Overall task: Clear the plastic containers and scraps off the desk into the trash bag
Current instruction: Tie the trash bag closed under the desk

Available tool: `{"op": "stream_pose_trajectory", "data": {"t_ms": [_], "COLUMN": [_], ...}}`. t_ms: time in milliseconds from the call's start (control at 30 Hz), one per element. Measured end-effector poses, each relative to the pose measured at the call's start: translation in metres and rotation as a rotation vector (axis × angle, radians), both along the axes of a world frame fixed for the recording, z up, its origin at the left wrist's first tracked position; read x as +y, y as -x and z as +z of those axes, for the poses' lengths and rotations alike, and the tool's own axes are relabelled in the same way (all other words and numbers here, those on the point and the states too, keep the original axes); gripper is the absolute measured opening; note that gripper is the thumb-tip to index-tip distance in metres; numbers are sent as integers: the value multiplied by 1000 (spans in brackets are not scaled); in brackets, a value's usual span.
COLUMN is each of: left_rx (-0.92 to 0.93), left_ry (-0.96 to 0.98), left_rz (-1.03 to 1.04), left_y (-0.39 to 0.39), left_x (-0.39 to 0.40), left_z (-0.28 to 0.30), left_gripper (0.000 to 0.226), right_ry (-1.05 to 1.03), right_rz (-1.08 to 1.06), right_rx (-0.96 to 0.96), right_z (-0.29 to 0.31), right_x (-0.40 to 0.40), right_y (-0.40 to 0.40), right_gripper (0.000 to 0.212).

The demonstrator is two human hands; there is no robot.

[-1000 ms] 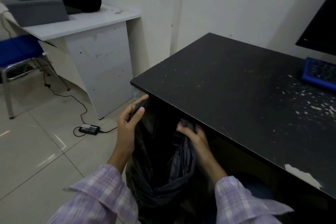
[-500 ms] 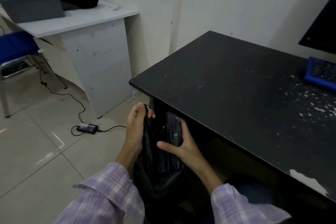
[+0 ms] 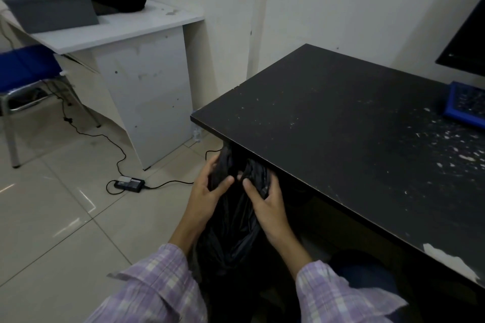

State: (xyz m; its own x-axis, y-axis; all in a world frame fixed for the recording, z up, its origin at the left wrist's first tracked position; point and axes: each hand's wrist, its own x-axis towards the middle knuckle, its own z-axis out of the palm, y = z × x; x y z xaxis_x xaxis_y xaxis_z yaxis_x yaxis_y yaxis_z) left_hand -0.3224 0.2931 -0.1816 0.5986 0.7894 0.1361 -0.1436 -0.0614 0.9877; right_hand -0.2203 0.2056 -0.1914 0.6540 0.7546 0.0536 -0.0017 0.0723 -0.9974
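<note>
A black trash bag (image 3: 231, 231) hangs below the front left corner of the black desk (image 3: 341, 123). My left hand (image 3: 207, 191) grips the bag's gathered top on the left. My right hand (image 3: 265, 196) grips the bunched top on the right, close beside the left hand, so the mouth is pinched together. Both hands sit just under the desk edge. Small white scraps (image 3: 451, 149) speckle the desk's right part. No plastic container shows in view.
A blue keyboard (image 3: 464, 105) and a dark monitor (image 3: 467, 42) stand at the desk's far right. A white desk (image 3: 118, 31) with a grey box and a black bag is at the left, a blue chair (image 3: 23, 71) beside it. A power adapter (image 3: 128, 182) with cable lies on the tiled floor.
The bag's mouth was held wide apart a second ago. Both hands have come together and gathered the top into a bunch under the desk edge.
</note>
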Motion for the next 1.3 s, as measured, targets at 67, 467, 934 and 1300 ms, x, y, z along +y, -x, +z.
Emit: {"op": "stream_pose_trajectory", "data": {"t_ms": [67,467,934,1300], "left_rx": [-11,171,57,-200], "left_ry": [28,-433,-52,-301], "left_rz": [156,410,419,26], "left_y": [-2,20,54,33], "left_x": [6,8,6,4], "left_z": [1,1,-2,22], "left_gripper": [31,23,13,30], "right_ry": [-14,233,268,24], "right_rz": [-30,6,-327,90], "right_rx": [100,-186,-334,-948], "right_z": [3,-1,9,3], "right_x": [-1,-9,-55,-35], "right_y": [-3,-20,-27,-24], "right_gripper": [19,35,41,14]}}
